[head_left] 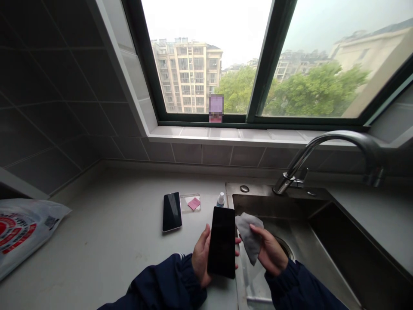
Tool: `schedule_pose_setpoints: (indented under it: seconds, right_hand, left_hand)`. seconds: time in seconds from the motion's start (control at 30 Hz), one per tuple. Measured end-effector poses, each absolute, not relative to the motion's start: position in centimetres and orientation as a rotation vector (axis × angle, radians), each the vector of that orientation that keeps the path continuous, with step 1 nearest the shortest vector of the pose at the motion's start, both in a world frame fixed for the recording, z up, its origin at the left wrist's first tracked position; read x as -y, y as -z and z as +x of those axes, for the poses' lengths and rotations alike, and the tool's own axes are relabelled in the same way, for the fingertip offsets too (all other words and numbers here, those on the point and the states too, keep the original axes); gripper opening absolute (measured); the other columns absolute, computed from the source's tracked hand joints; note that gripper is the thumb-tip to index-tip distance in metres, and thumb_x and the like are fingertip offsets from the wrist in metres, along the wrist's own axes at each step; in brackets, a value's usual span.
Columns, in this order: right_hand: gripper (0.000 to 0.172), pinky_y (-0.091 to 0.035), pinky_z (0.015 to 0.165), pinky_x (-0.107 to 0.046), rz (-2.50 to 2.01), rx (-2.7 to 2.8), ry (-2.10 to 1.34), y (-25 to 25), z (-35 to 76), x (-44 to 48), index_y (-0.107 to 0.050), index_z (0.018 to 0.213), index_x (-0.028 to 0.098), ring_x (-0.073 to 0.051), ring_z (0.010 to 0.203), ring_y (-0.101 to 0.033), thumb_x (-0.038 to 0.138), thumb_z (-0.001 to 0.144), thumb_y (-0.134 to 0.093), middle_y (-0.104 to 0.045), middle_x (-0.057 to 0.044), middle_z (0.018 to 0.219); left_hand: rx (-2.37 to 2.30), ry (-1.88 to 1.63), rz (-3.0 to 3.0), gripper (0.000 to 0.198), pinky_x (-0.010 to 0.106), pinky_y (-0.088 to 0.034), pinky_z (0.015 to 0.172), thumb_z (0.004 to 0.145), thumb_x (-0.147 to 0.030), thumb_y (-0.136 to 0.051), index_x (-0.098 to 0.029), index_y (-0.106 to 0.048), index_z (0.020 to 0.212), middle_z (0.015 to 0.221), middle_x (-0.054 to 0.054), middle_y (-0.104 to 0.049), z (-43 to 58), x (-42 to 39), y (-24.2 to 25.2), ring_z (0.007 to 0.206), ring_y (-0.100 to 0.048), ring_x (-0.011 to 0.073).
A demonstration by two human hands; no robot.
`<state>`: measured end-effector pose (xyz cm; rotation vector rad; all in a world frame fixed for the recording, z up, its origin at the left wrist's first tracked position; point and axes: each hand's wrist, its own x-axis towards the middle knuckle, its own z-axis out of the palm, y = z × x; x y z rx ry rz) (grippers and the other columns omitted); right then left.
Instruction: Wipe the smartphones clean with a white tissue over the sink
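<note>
My left hand (202, 255) is closed around a black smartphone (221, 243), its dark screen facing up and its fingertips showing along the right edge. In my right hand (271, 251) a grey cloth (251, 237) is pinched between thumb and fingers, hanging over the sink's left side, just right of the phone. A small white-capped bottle (220, 199) stands behind the held phone, which hides its lower part. On the counter to the left lies a second smartphone (172, 212), beside a clear phone case (183, 203) with a pink square (194, 203) on it.
The steel sink (332, 258) with its curved faucet (329, 137) takes up the right side. A white plastic bag (29, 232) with red print rests at the far left of the pale counter (106, 241). Behind is a tiled sill (206, 134) under a window.
</note>
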<state>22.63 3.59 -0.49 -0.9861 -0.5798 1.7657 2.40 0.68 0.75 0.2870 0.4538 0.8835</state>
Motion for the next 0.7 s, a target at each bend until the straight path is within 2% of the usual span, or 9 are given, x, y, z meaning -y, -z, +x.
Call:
schedule_pose_setpoints:
  seconds: [0.1,0.23,0.3,0.43,0.57,0.7]
  right_hand:
    - [0.033,-0.057,0.083,-0.038,-1.065,0.622,-1.669,1.0,22.8,-3.8,-0.071,0.102,0.012,-0.026,0.090,-0.073,0.036,0.081,-0.071,-0.074,-0.013,0.103]
    - [0.030,-0.052,0.095,-0.041,-1.137,0.759,-1.448,1.7,23.1,-3.7,-0.071,0.108,0.018,-0.026,0.104,-0.069,0.040,0.087,-0.065,-0.073,-0.008,0.111]
    - [0.032,-0.045,0.105,-0.045,-1.159,0.872,-1.320,1.7,23.1,-3.4,-0.070,0.112,0.020,-0.028,0.115,-0.063,0.041,0.088,-0.064,-0.071,-0.008,0.116]
    - [0.039,-0.020,0.120,-0.047,-1.096,1.214,-1.182,1.7,22.7,-2.6,-0.068,0.120,0.020,-0.030,0.138,-0.040,0.036,0.084,-0.069,-0.057,-0.007,0.138]
    - [0.046,-0.021,0.117,-0.055,-0.946,1.944,-0.768,2.2,22.1,-2.4,-0.050,0.140,0.021,-0.028,0.146,-0.023,0.030,0.095,-0.047,-0.039,-0.007,0.152]
    - [0.050,-0.024,0.116,-0.055,-0.963,2.094,-0.581,2.5,22.0,-2.4,-0.041,0.146,0.022,-0.027,0.147,-0.020,0.023,0.097,-0.038,-0.035,-0.008,0.154]
  left_hand:
    - [-0.476,-0.828,0.287,0.076,0.042,-0.054,0.070,0.088,-0.069,-0.032,-0.009,-0.052,0.130,0.118,0.023,-0.064,2.4,-0.6,-0.8,0.085,-0.068,0.0267]
    - [-0.467,-0.783,0.305,0.077,0.043,-0.054,0.068,0.088,-0.070,-0.031,-0.010,-0.048,0.132,0.118,0.025,-0.064,2.3,-0.5,-0.7,0.084,-0.069,0.0277]
    - [-0.455,-0.768,0.313,0.078,0.044,-0.054,0.067,0.087,-0.071,-0.029,-0.010,-0.047,0.133,0.118,0.026,-0.063,2.3,-0.5,-0.6,0.083,-0.069,0.0284]
    - [-0.398,-0.748,0.335,0.076,0.044,-0.055,0.067,0.088,-0.070,-0.028,-0.013,-0.047,0.133,0.120,0.023,-0.062,2.2,-0.6,-0.4,0.084,-0.069,0.0292]
    - [-0.398,-0.754,0.313,0.069,0.044,-0.056,0.065,0.089,-0.067,-0.031,-0.016,-0.051,0.131,0.107,0.016,-0.067,2.1,-0.9,-0.4,0.081,-0.069,0.0292]
    - [-0.414,-0.769,0.283,0.070,0.044,-0.056,0.062,0.089,-0.067,-0.033,-0.015,-0.050,0.132,0.102,0.015,-0.069,2.1,-1.0,-0.4,0.081,-0.070,0.0307]
